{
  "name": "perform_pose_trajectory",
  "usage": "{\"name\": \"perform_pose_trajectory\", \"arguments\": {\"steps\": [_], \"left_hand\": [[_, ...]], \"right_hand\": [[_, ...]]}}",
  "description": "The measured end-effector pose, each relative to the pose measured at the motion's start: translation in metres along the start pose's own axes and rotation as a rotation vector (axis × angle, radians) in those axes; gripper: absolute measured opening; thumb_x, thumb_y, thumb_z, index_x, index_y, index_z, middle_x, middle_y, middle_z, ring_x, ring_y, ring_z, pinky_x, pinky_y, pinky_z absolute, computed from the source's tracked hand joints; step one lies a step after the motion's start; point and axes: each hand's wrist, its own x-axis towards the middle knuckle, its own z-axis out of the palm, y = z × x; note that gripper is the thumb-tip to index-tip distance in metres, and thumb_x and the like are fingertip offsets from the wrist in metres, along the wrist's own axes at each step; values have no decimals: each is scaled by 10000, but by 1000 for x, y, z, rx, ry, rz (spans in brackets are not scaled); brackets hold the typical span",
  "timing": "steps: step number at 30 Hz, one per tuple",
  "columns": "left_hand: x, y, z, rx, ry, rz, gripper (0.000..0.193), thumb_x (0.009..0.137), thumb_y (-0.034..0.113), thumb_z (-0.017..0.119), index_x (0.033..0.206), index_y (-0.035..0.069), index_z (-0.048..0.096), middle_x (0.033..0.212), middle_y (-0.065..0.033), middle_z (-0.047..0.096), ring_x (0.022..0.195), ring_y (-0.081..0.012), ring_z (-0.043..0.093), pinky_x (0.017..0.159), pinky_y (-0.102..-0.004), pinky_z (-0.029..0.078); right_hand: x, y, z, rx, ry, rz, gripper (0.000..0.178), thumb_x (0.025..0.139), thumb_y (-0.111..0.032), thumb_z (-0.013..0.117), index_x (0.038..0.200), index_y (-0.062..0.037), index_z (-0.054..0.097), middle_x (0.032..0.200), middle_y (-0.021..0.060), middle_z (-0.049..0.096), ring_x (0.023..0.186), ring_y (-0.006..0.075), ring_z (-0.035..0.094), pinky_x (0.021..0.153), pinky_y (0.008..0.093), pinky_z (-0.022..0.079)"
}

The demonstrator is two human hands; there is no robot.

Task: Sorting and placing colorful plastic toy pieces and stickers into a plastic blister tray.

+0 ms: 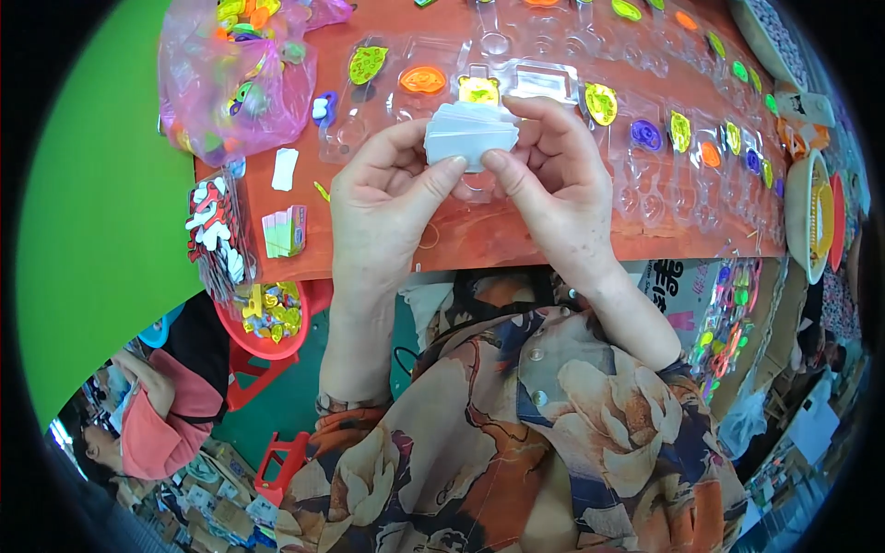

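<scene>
Between my two hands, above the red table (479, 241), is a fanned stack of small white cards (468, 132). My left hand (387, 180) grips the stack's left side, its thumb pressed on the near edge. My right hand (564, 170) pinches the right side, thumb on the near edge and fingers behind. Just beyond the cards lie clear plastic blister trays (544, 76). Some of their hollows hold toy pieces, such as a yellow bear-shaped piece (478, 90), an orange oval piece (422, 80) and a yellow leaf-shaped piece (369, 64).
At the left sit a pink bag of colourful pieces (241, 88), white cards (285, 170), a colourful card stack (284, 231) and a bag of red and white pieces (214, 226). A red basin (263, 346) stands below the edge. Baskets (809, 217) line the right. Another person (166, 415) sits lower left.
</scene>
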Motion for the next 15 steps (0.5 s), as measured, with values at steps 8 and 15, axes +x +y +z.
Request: {"name": "perform_pose_trajectory", "arguments": {"steps": [8,15], "left_hand": [[-2,-17,36,-243,183,61,254,943,-34,625,1167,-34,505,1098,-166,667,921,-190,697,833,-307,584],[-4,-22,39,-422,134,78,184,1033,136,548,1143,-2,499,1168,-140,627,1060,-213,661,883,-360,583]], "right_hand": [[0,22,-10,-322,82,-128,312,921,2,669,1222,-41,599,961,27,607,800,67,610,649,214,519],[-5,14,-9,237,156,195,276,939,-40,680,1199,-14,590,943,23,626,780,59,595,684,209,501]]}}
